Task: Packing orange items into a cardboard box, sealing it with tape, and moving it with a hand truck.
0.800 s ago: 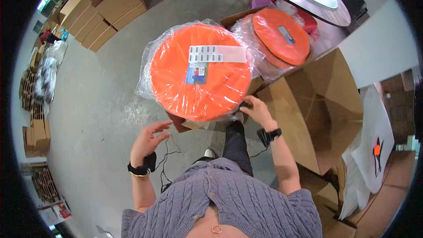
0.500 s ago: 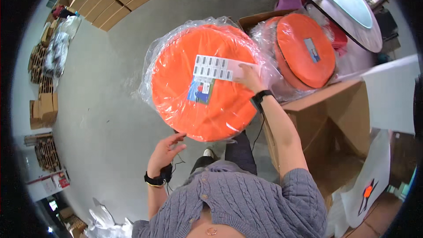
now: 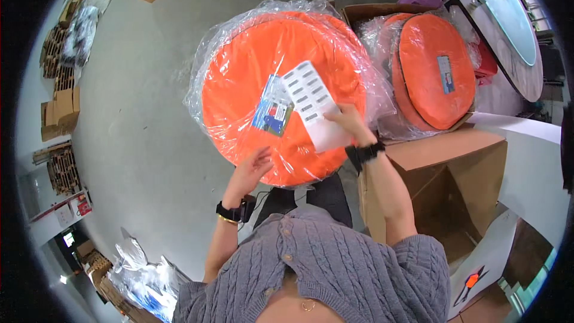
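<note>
A large round orange cushion [image 3: 251,66] wrapped in clear plastic lies in front of me, with a small blue card [image 3: 272,113] under the wrap. My right hand [image 3: 348,122] pinches the near end of a white sheet of barcode stickers [image 3: 312,103] lying across the cushion's top. My left hand [image 3: 251,170] touches the cushion's near edge with its fingers spread, holding nothing.
A second wrapped orange cushion [image 3: 433,72] stands in an open cardboard box at the right. Another open cardboard box [image 3: 454,173] sits at my right side. Flattened cartons [image 3: 60,113] line the left wall; plastic bags [image 3: 140,263] lie at lower left. A round table [image 3: 508,30] is far right.
My right hand has drawn the sticker sheet nearer and turned it diagonal on the cushion. My left hand has risen to the cushion's near edge.
</note>
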Motion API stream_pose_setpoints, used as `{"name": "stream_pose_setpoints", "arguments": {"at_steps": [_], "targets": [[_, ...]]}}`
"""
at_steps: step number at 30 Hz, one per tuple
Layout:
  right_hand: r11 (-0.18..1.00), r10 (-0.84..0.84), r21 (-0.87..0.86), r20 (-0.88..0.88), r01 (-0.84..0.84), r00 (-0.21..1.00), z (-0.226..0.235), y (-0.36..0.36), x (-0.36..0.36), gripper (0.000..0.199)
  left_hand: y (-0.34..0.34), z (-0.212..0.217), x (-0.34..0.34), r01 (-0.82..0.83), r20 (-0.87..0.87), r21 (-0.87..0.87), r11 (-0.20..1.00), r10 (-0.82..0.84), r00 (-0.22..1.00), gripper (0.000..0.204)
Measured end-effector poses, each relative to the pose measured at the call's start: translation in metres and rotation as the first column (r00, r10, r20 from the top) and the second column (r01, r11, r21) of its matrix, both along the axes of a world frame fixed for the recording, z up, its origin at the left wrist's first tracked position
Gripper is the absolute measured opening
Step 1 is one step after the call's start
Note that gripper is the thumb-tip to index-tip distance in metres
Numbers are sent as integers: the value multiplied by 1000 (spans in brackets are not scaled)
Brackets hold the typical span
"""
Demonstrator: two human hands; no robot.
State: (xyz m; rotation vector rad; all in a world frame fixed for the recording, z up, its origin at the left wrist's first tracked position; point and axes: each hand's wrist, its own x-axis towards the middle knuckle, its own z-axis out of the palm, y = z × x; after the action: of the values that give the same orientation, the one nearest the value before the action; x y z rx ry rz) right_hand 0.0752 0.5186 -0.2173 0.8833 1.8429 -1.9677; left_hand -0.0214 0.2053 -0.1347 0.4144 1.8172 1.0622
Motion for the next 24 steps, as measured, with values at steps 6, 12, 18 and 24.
{"name": "stream_pose_setpoints", "arguments": {"at_steps": [6,12,18,24], "targets": [[855,-519,-207,-326,475,790,66,-78,57,23,64,14,-1,-240,410,364,900,77,909,67],[820,-571,-259,-325,510,754,124,-119,80,28,83,38,0,-141,437,456,879,-84,896,69],[866,-473,-314,-257,390,843,120,-147,108,33,84,45,-12,-331,540,489,807,18,842,65],[826,-534,-318,-176,465,827,91,-163,116,26,83,10,-17,-389,603,522,759,-6,798,62]]}}
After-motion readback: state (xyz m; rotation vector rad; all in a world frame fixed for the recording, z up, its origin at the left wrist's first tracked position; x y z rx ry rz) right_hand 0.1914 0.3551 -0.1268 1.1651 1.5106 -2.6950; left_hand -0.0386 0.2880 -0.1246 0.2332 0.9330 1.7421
